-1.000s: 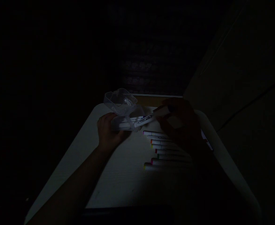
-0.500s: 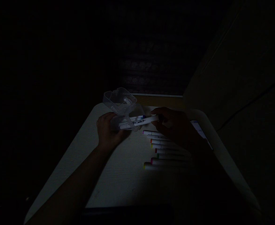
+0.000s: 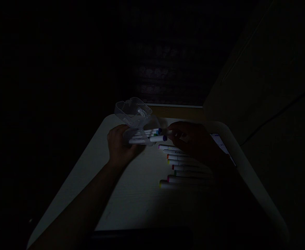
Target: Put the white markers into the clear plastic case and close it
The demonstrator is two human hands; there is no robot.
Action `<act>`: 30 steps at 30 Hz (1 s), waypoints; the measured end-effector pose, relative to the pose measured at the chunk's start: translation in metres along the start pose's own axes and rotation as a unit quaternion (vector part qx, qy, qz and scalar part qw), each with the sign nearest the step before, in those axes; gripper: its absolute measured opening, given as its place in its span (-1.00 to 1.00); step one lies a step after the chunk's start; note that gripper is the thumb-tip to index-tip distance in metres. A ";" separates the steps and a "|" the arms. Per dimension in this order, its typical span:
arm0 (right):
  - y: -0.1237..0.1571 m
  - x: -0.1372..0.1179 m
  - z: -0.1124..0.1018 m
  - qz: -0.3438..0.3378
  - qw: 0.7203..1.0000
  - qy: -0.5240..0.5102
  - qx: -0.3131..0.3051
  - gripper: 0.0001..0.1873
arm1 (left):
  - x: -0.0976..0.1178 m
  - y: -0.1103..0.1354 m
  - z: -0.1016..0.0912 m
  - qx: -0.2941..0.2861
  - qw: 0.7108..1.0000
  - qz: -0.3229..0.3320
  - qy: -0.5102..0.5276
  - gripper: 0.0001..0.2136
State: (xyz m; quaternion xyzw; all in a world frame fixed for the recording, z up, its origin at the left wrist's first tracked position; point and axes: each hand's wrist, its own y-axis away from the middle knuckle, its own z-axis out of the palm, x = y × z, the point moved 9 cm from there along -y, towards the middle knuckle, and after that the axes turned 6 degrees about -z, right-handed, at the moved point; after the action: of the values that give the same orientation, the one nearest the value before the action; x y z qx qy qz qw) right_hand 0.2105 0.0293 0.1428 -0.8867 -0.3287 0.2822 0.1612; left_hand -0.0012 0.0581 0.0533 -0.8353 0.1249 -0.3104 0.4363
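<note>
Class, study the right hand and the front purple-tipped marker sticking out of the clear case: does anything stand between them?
Nothing visible stands between the right hand and the front purple-tipped marker; they are close, though darkness hides whether they touch. The loose markers lie nearer the wearer, outside that gap.

Your clear case (image 3: 131,119) holds white markers (image 3: 157,139) with purple, blue, green ends; white pens (image 3: 178,162) on your pale surface (image 3: 131,194) show pink, orange, yellow, red, green, magenta.

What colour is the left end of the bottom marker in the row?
Yellow: the marker's left end shows best in the head view.
</note>
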 end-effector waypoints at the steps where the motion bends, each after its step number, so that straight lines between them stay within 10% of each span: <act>1: 0.000 0.000 0.000 -0.003 1.000 0.000 0.001 -0.74 | 0.001 0.001 -0.001 0.006 1.000 0.006 0.003 -0.44; 13: 0.002 0.022 0.020 0.039 0.995 0.038 -0.086 -0.79 | -0.010 0.002 0.005 -0.010 1.000 -0.026 -0.013 -0.40; 21: -0.003 -0.008 0.015 -0.033 0.999 -0.005 -0.020 -0.79 | -0.004 0.002 0.002 -0.005 1.000 -0.023 -0.016 -0.38; 30: 0.000 -0.026 0.044 -0.084 0.990 0.028 -0.109 -0.62 | 0.001 0.000 0.001 -0.002 1.000 0.016 -0.015 -0.38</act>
State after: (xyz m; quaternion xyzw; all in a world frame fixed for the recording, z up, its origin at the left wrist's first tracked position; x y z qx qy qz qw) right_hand 0.1673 0.0161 0.1180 -0.8760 -0.4259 0.2051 0.0961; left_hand 0.0004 0.0584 0.0533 -0.8388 0.1322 -0.2901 0.4414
